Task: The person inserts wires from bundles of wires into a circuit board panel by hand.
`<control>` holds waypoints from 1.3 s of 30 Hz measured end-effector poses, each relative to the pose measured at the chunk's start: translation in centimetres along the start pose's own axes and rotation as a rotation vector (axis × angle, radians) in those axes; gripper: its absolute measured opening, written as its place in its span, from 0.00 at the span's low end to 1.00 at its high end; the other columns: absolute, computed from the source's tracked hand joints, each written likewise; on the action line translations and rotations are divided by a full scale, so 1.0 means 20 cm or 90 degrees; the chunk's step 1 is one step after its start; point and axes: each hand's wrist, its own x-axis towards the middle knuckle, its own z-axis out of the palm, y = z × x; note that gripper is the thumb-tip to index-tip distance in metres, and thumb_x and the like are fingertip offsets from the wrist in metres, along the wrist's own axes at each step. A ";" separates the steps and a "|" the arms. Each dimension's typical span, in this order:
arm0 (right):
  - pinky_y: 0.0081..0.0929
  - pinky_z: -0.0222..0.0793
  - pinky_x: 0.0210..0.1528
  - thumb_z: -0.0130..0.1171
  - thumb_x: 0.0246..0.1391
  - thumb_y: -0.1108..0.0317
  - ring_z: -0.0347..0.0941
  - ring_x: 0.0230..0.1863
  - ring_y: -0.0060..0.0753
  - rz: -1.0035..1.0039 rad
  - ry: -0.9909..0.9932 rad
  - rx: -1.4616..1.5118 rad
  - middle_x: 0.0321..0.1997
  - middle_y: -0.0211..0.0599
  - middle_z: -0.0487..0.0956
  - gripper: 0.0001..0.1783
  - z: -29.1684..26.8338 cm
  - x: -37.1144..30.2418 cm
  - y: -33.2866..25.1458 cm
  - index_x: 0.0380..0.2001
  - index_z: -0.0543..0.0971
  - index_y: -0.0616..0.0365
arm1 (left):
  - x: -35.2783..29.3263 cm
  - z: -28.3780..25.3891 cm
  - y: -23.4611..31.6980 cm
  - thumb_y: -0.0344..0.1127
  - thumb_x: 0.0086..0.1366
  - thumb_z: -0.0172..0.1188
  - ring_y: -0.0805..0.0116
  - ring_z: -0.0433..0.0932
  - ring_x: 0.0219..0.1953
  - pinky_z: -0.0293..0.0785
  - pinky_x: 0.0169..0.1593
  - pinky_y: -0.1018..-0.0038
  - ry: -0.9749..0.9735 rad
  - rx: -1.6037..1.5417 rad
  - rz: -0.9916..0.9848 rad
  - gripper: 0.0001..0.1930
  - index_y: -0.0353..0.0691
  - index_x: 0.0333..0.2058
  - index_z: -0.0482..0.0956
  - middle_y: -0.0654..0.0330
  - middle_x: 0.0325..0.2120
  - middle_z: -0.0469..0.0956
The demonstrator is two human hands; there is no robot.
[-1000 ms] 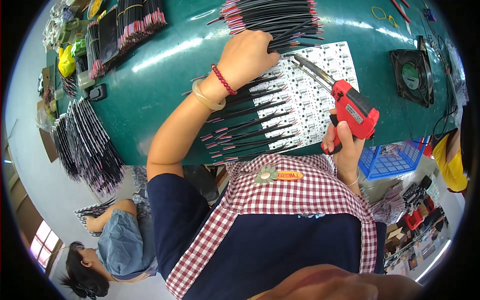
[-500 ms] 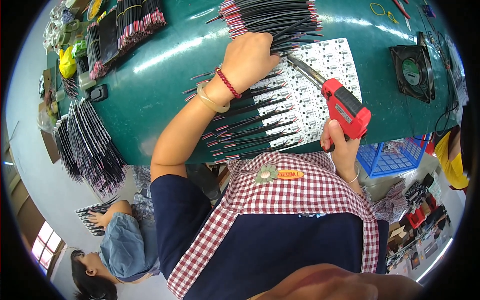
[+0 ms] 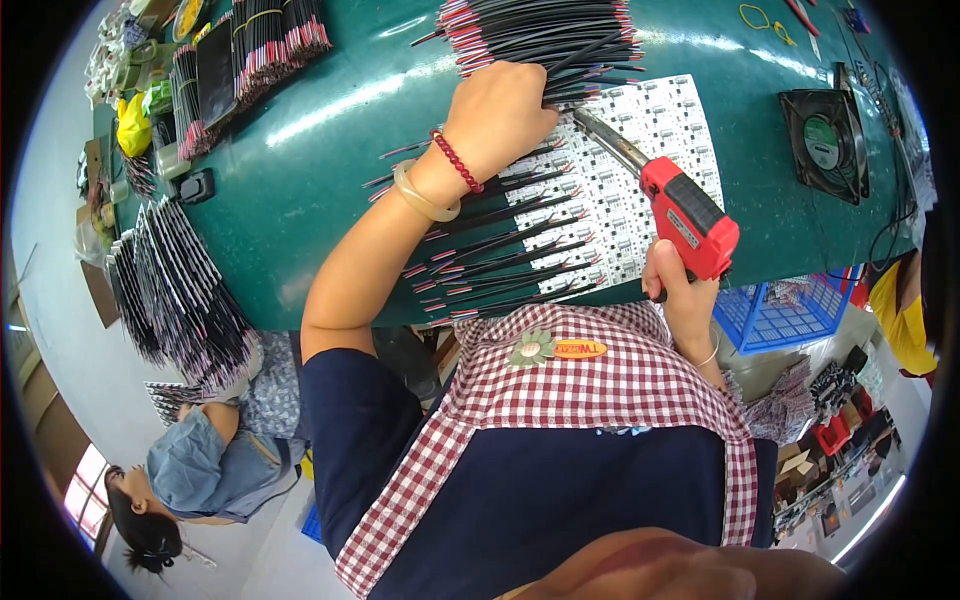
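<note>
My right hand [image 3: 682, 295] grips the handle of a red and black soldering gun [image 3: 692, 218]. Its metal tip points up and left, to the top edge of a white sheet of circuit boards [image 3: 655, 130]. Right by that tip, my left hand [image 3: 500, 115] is closed with its fingers curled down; whatever they pinch is hidden beneath the hand. Black wires [image 3: 500, 240] with red and white ends lie in rows along the sheet's left side, some passing under my left wrist. Just beyond the hand sits a thick pile of black wires [image 3: 545, 35].
A black fan [image 3: 822, 145] stands at the right of the green table [image 3: 330, 190]. Wire bundles [image 3: 265, 45] lie at the back left, and wired strips [image 3: 180, 290] hang over the left edge. Below right is a blue crate [image 3: 785, 315]. A co-worker [image 3: 195, 465] sits at lower left.
The soldering gun and my right hand have shifted very slightly; my left hand stays almost in place. The co-worker at lower left has leaned farther left, away from me.
</note>
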 end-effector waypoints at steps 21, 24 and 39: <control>0.20 0.57 0.19 0.48 0.61 0.60 0.58 0.14 0.19 -0.114 0.082 0.154 0.16 0.31 0.65 0.23 -0.11 -0.12 -0.04 0.51 0.66 0.68 | -0.07 -0.02 0.02 0.35 0.63 0.55 0.41 0.74 0.29 0.69 0.32 0.56 0.111 -0.017 -0.038 0.09 0.34 0.32 0.72 0.45 0.25 0.76; 0.20 0.58 0.20 0.50 0.60 0.63 0.59 0.15 0.19 -0.124 0.084 0.203 0.17 0.32 0.66 0.21 -0.14 -0.12 -0.03 0.50 0.68 0.68 | -0.10 -0.12 0.02 0.29 0.61 0.56 0.45 0.75 0.31 0.69 0.32 0.59 0.347 -0.131 -0.024 0.06 0.35 0.35 0.72 0.45 0.29 0.75; 0.20 0.58 0.19 0.50 0.60 0.63 0.60 0.13 0.19 0.005 0.007 0.185 0.18 0.31 0.67 0.20 -0.09 -0.07 0.04 0.50 0.68 0.67 | -0.19 -0.01 0.08 0.35 0.55 0.62 0.45 0.74 0.25 0.69 0.29 0.61 0.053 -0.030 -0.037 0.09 0.36 0.30 0.79 0.47 0.21 0.75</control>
